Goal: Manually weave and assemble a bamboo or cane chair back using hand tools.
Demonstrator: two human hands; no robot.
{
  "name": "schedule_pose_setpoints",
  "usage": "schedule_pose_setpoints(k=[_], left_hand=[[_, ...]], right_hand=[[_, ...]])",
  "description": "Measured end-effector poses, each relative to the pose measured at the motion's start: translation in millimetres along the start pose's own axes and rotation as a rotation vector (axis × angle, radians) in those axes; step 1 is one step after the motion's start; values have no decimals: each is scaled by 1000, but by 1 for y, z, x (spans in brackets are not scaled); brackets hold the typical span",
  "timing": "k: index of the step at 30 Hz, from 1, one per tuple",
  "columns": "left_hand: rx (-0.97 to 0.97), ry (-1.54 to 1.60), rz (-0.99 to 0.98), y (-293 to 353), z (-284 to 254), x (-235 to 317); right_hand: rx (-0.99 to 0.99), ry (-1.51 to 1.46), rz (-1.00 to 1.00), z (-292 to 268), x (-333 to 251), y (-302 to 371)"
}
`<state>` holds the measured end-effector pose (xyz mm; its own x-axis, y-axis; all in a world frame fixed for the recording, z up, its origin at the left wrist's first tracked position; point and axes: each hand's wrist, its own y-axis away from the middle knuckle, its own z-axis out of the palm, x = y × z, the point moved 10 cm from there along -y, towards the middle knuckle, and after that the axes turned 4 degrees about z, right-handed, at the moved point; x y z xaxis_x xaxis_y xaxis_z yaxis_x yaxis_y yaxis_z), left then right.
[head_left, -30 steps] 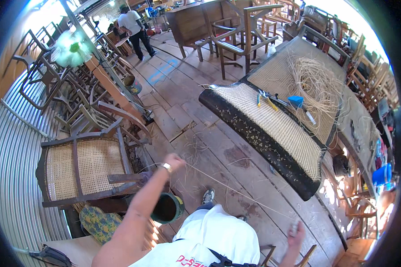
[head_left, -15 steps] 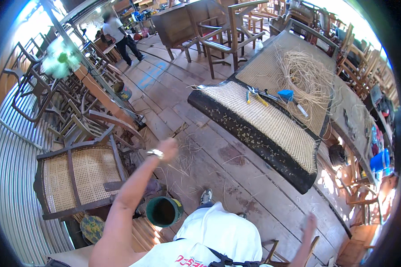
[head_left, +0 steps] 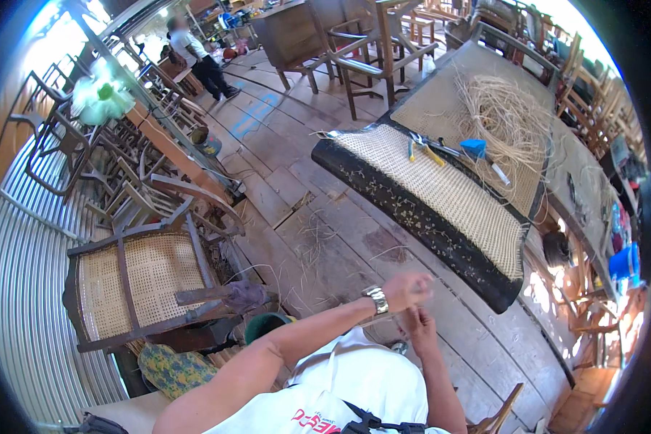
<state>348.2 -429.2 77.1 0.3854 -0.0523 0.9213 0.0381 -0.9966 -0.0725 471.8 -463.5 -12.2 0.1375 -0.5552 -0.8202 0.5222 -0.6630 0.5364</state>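
In front of my body my two hands have come close together. My left hand (head_left: 406,291), with a metal watch on the wrist, is closed with its fingers curled and slightly blurred. Just below it, my right hand (head_left: 418,324) is closed in a pinch. Whatever lies between the fingers is too thin or too hidden to make out. Beyond them stands a bench with a woven cane seat (head_left: 441,184) and a dark, flower-patterned front. Pliers with yellow and blue handles (head_left: 428,152) and a blue block-like piece (head_left: 473,148) rest on it.
A heap of loose cane strands (head_left: 506,116) lies on the bench's far panel. At left, a cane-panelled chair frame (head_left: 141,278) leans among stacked chairs. A green bucket (head_left: 262,325) stands beside me, partly behind my left arm. A person (head_left: 195,58) stands far off.
My left hand has swung right and nearer from over the floor at left. My right hand has moved left and up to meet it. The view has shifted slightly.
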Motion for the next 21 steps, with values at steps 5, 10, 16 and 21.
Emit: schedule_pose_setpoints(k=[5,10,16,21], left_hand=[[-302,88,-479,46,22,-50],[-292,147,-521,71,23,-70],[57,-697,-272,101,-27,-179],[-51,-336,-551,125,-53,-181]], right_hand=[[351,302,-225,-63,-30,8],[366,-115,-62,-64,-15,1],[253,-1081,-196,-118,-69,58],[117,-510,-532,-215,-138,121]])
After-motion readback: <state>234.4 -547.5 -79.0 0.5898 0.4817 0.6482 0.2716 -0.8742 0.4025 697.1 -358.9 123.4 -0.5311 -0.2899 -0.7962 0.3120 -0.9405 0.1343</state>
